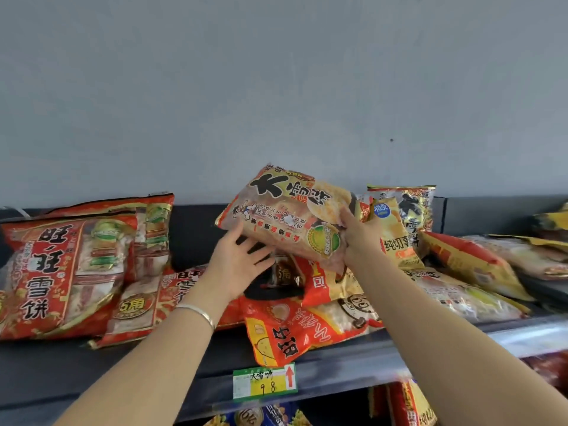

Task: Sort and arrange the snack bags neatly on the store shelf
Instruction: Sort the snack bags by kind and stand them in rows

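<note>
Dark shelf (pixel 46 370) (grey wall (pixel 276 87) behind): right hand (pixel 361 241) grips snack bag (pixel 285 216), left hand (pixel 236 265) spread beneath.

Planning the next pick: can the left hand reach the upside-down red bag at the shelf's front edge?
Likely yes: the left hand is open and the red bag lies just below it, near half uncovered; the right hand holds the gold bag.

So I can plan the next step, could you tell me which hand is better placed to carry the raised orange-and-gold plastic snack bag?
Probably the right hand: it grips the orange-and-gold plastic snack bag by its right end. The left hand is open, only touching the bag's lower left edge.
</note>
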A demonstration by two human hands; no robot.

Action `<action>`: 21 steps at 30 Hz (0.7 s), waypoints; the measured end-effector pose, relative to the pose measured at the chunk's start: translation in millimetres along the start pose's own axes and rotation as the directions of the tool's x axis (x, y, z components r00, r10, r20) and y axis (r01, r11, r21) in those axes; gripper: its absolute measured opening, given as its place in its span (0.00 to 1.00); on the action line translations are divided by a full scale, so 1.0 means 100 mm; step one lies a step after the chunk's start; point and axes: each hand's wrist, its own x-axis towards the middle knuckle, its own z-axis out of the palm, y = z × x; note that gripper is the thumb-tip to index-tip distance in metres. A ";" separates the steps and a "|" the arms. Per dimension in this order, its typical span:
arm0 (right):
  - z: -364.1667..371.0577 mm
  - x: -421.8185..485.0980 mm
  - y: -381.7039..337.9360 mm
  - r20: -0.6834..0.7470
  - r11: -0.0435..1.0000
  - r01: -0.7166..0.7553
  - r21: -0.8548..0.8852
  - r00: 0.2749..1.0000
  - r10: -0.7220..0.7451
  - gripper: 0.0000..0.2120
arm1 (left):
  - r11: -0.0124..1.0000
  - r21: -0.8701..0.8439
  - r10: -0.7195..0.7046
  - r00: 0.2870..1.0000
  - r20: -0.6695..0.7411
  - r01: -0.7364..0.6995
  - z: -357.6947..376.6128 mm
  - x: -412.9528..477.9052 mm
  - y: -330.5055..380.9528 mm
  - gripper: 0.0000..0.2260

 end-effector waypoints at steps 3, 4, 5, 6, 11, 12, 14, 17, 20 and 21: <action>-0.28 -0.03 -0.09 -0.065 1.000 0.000 -0.001 0.998 0.000 0.16 | 0.999 -0.049 -0.010 0.995 0.101 0.015 0.48 0.13 -0.33 0.33; -0.37 -0.03 -0.13 -0.073 1.000 0.002 -0.005 0.997 -0.002 0.20 | 0.996 -0.086 -0.005 0.994 0.113 0.015 0.64 0.18 -0.42 0.34; -0.45 -0.05 -0.18 -0.079 1.000 0.005 -0.017 0.997 -0.007 0.25 | 0.993 -0.114 0.003 0.996 0.092 0.007 0.79 0.22 -0.50 0.32; -0.55 -0.03 -0.22 -0.088 0.999 0.018 -0.026 0.996 -0.021 0.28 | 0.993 -0.114 0.016 0.999 0.041 -0.012 0.93 0.27 -0.57 0.32; -1.13 0.08 -0.43 -0.154 0.982 0.028 -0.186 0.986 -0.057 0.31 | 0.983 0.066 0.167 0.983 0.081 -0.172 1.40 0.44 -0.82 0.33; -1.26 0.11 -0.45 -0.162 0.972 0.031 -0.235 0.984 -0.071 0.35 | 0.974 0.113 0.183 0.978 0.104 -0.194 1.47 0.48 -0.88 0.33; -1.46 0.13 -0.48 -0.155 0.947 0.026 -0.321 0.985 -0.079 0.41 | 0.950 0.211 0.201 0.969 0.142 -0.228 1.59 0.55 -1.01 0.33; -1.65 0.14 -0.48 -0.110 0.930 0.023 -0.367 0.992 -0.067 0.40 | 0.926 0.278 0.213 0.962 0.171 -0.254 1.74 0.64 -1.20 0.33; -1.82 0.21 -0.50 -0.035 0.882 0.050 -0.469 0.997 -0.075 0.38 | 0.913 0.278 0.257 0.950 0.179 -0.300 1.93 0.72 -1.34 0.28; -1.88 0.26 -0.52 -0.008 0.858 0.055 -0.511 0.998 -0.069 0.39 | 0.908 0.280 0.267 0.946 0.184 -0.310 1.99 0.76 -1.39 0.27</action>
